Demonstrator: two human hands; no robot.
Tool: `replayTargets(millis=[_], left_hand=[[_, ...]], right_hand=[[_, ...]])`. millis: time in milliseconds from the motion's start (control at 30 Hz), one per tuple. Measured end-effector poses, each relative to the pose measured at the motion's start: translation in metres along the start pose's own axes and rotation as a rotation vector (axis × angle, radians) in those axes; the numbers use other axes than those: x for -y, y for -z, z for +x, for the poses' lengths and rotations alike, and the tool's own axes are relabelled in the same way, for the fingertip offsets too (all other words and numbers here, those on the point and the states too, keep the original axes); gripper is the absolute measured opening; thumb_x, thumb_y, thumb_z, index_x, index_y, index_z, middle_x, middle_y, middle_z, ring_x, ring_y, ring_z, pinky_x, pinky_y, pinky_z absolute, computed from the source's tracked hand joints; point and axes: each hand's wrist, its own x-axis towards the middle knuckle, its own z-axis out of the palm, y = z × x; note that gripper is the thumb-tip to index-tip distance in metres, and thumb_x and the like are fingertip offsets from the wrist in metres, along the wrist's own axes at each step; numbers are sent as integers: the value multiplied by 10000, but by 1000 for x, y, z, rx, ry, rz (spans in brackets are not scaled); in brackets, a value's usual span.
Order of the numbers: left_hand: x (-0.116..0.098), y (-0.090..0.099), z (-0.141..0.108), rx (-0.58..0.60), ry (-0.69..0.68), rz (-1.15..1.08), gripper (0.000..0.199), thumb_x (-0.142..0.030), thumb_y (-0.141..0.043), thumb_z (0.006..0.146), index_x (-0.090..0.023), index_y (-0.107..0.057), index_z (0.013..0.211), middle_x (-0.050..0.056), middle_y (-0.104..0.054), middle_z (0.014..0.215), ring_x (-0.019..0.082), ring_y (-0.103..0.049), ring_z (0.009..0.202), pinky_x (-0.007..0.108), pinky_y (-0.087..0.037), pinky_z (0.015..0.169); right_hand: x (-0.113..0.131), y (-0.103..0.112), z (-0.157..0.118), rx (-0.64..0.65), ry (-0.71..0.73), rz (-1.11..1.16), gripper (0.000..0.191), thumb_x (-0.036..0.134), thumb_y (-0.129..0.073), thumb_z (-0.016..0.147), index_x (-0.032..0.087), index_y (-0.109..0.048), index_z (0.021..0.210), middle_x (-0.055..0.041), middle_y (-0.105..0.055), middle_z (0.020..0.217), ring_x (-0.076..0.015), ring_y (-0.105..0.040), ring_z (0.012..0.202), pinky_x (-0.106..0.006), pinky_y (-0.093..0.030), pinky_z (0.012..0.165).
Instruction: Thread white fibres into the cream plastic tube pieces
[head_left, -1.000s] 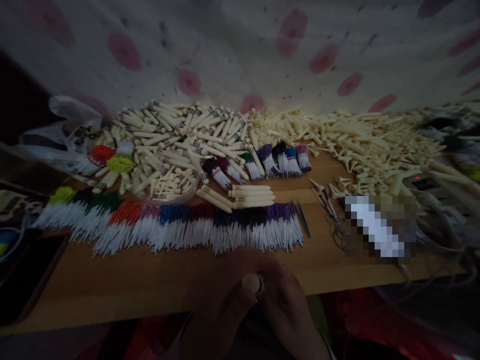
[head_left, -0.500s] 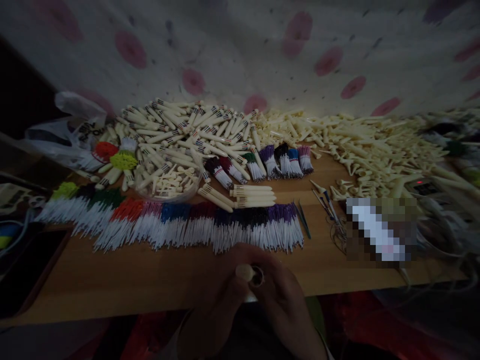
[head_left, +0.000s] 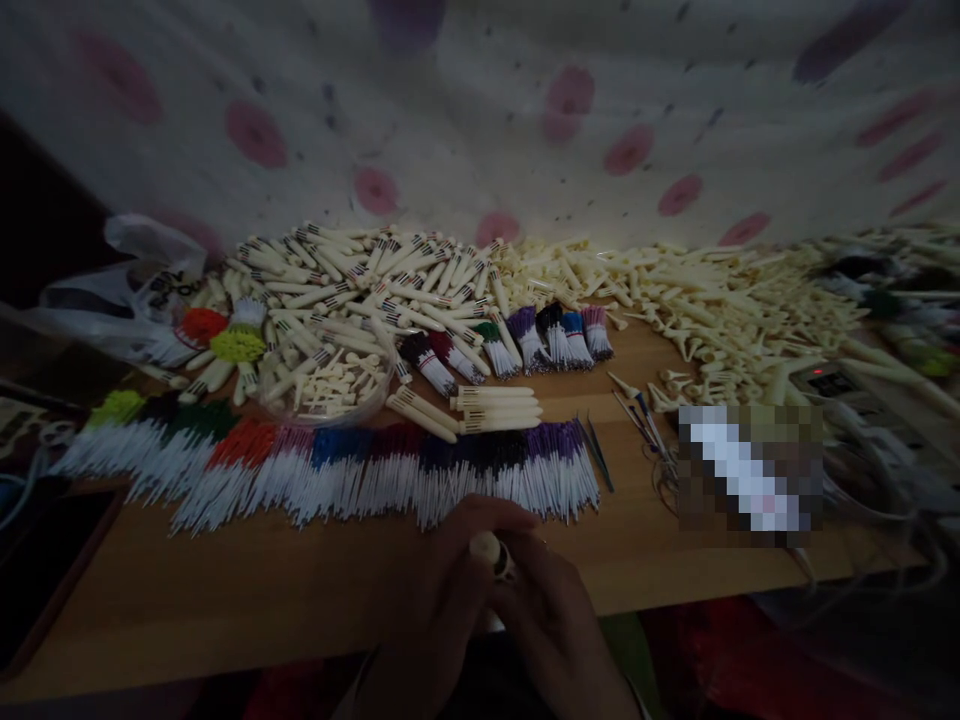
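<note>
While our left hand (head_left: pixel 455 570) pinches the cap (head_left: pixel 485 547), our right hand (head_left: pixel 551 590) grips the tube (head_left: pixel 508 570), perhaps to steady it

A wooden table (head_left: pixel 300 590) bears refills (head_left: pixel 330 490), cream pen barrels (head_left: pixel 499 412) and tweezers (head_left: pixel 602 468).

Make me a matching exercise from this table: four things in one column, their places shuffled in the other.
1. tweezers
2. clear tub
3. plastic bag
4. rounded cream piece

A. between the left hand and right hand
B. near the heap of cream pens, at its left end in the picture
C. beside the purple-tipped sticks
D. around small cream pieces

Pairs: 1-C, 2-D, 3-B, 4-A
</note>
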Motion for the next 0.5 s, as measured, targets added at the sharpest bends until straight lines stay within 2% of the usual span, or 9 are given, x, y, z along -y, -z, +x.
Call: replayTargets(millis=[100, 233, 400, 500], left_hand=[[7, -2, 2, -51, 56, -63, 309, -513, -577, 978, -293, -777, 1062, 35, -763, 1002, 209, -685, 942, 267, -522, 845], [18, -2, 4, -147, 15, -140, 111, -387, -734, 904, -296, -776, 951, 2, -768, 905, 167, -697, 861, 228, -534, 790], [14, -2, 7, -95, -40, -191, 71, -324, -748, 902, -302, -815, 898, 11, -786, 977, 171, -699, 937, 237, -530, 858], [10, -6, 9, -86, -27, -265, 125, -364, -717, 926, -301, -821, 900, 12, -784, 964, 169, -695, 947, 236, -523, 877]], right_hand=[[-5, 1, -4, 32, -38, 4, 405, 462, -598, 989, 350, -663, 1373, -91, -722, 1318, -302, -677, 1186, -454, -552, 1026], [-9, 1, -7, 37, -83, 32, 434, 503, -601, 981, 360, -655, 1387, -85, -711, 1347, -298, -672, 1221, -430, -558, 1029], [0, -8, -12, -102, -191, 99, 515, 652, -582, 936, 371, -678, 1356, -73, -666, 1418, -322, -609, 1306, -488, -462, 1135], [6, -11, -15, -118, -264, 134, 579, 711, -560, 912, 368, -671, 1366, -70, -648, 1443, -327, -574, 1346, -490, -431, 1158]])
